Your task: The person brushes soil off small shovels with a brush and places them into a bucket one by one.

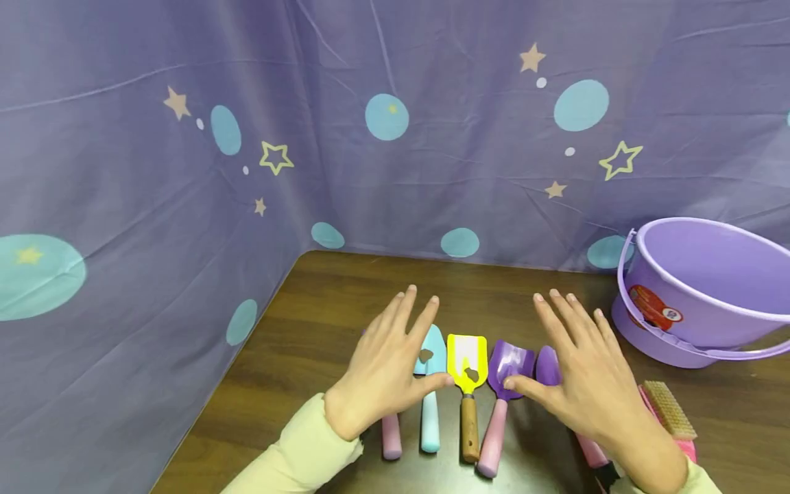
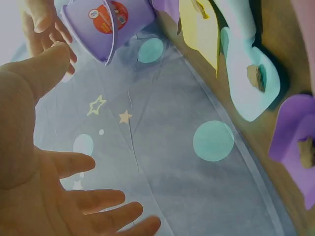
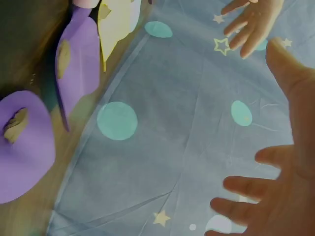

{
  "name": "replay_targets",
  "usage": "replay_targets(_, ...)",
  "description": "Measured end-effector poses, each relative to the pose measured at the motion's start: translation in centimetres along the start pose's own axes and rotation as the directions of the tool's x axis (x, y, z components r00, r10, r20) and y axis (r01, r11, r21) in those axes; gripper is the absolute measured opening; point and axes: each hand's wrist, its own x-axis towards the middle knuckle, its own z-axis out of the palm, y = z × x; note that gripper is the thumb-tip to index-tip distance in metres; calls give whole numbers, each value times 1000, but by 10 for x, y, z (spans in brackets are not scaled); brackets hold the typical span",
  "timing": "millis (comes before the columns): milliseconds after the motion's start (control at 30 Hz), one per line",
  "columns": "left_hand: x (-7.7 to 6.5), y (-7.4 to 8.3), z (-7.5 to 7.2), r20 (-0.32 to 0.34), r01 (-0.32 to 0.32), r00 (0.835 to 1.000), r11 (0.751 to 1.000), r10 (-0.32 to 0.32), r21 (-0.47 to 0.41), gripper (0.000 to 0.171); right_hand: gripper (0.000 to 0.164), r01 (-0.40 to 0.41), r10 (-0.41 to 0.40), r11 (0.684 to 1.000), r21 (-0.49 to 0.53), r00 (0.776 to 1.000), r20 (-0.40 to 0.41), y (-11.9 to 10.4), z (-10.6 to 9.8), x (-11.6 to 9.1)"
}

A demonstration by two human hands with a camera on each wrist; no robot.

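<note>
Both hands hover over a row of small garden trowels with fingers spread, holding nothing. My left hand is above the light blue trowel and a pink-handled one, whose purple blade shows in the left wrist view. Between the hands lie a yellow trowel with a wooden handle and a purple trowel with a pink handle. Under my right hand, a rounded purple trowel is partly hidden. Small brown clumps sit on the blades.
A lilac bucket with its handle lowered stands at the right of the wooden table. A pink brush with pale bristles lies in front of it. Purple patterned cloth hangs behind and at the left.
</note>
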Motion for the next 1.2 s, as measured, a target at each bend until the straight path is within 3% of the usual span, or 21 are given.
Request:
replay_targets(167, 11, 0, -10, -25, -41, 999, 999, 41, 3, 99, 102, 5, 0, 998, 67, 998, -65, 7, -9, 0)
replay_targets(300, 20, 5, -15, -8, -60, 998, 997, 59, -40, 92, 97, -20, 25, 998, 68, 997, -74, 13, -19, -2)
replay_targets(500, 35, 21, -14, 16, -92, 995, 989, 94, -114, 85, 91, -28, 33, 998, 48, 994, -102, 29, -33, -1)
replay_targets(700, 52, 34, -12, 25, -140, 989, 984, 144, -106, 83, 87, -46, 53, 998, 50, 988, -145, 42, -43, -3)
replay_targets(933, 75, 40, -13, 49, -160, 985, 983, 165, -94, 80, 75, -91, 95, 995, 29, 973, -211, 56, -57, -5)
replay_targets(1067, 89, 47, -13, 81, -171, 981, 981, 178, -90, 79, 74, -86, 79, 996, -13, 963, -256, 68, -61, -5)
replay_targets(1200, 103, 55, -11, 106, -193, 974, 978, 200, -79, 78, 77, -65, 48, 997, -38, 940, -338, 79, -61, -3)
